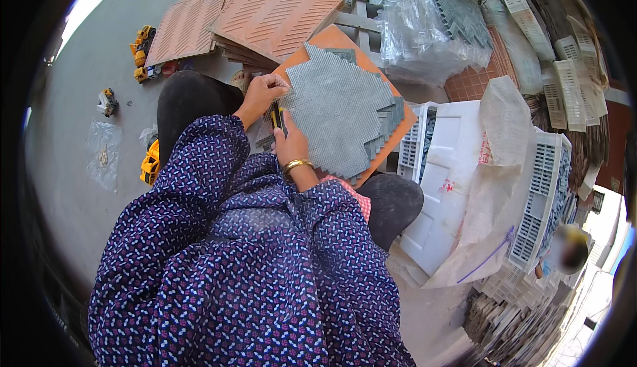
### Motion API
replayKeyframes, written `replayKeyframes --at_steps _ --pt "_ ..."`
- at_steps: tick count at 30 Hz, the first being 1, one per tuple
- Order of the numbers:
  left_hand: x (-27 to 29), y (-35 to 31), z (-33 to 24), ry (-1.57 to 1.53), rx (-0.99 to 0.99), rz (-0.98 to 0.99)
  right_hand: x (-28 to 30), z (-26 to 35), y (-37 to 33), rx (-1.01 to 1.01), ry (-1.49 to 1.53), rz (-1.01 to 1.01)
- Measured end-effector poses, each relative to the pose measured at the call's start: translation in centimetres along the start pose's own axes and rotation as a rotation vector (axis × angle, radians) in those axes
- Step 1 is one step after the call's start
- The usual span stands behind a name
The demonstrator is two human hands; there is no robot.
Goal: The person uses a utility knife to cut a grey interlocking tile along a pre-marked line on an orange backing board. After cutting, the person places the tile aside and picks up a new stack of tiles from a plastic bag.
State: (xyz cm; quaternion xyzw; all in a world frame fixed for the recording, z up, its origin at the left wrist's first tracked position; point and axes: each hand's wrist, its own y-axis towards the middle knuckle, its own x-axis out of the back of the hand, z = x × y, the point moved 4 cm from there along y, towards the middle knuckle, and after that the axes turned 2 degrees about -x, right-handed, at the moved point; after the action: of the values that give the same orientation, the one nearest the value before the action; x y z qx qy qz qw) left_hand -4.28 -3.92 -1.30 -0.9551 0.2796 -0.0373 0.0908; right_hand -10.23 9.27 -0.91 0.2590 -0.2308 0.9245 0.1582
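A stack of grey mesh-backed mosaic tile sheets (338, 105) with stepped, zigzag edges lies on an orange board (397, 143) across my lap. My left hand (261, 98) pinches the mesh at the left edge of the top sheet. In my right hand (292, 143) is a yellow and black utility knife (278, 119), held upright close to that same edge, just below my left fingers. Its blade tip is too small to make out against the mesh. A gold bangle (298, 165) circles my right wrist.
Ridged orange boards (279, 12) are stacked ahead, beside plastic-wrapped tile sheets (431, 25). White crates (536, 198) and a white panel (441, 175) stand at right, near a blurred person (572, 249). Toy trucks (141, 45) and a plastic bag (104, 155) lie on the left floor.
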Motion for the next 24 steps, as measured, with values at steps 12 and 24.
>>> replayKeyframes --at_steps 12,24 --pt "0.8 0.0 0.9 -0.133 0.027 -0.061 0.6 1.1 -0.7 -0.077 0.037 0.09" --pt "2.3 -2.5 3.0 -0.264 0.304 -0.159 4.8 0.7 -0.7 -0.128 0.199 0.139"
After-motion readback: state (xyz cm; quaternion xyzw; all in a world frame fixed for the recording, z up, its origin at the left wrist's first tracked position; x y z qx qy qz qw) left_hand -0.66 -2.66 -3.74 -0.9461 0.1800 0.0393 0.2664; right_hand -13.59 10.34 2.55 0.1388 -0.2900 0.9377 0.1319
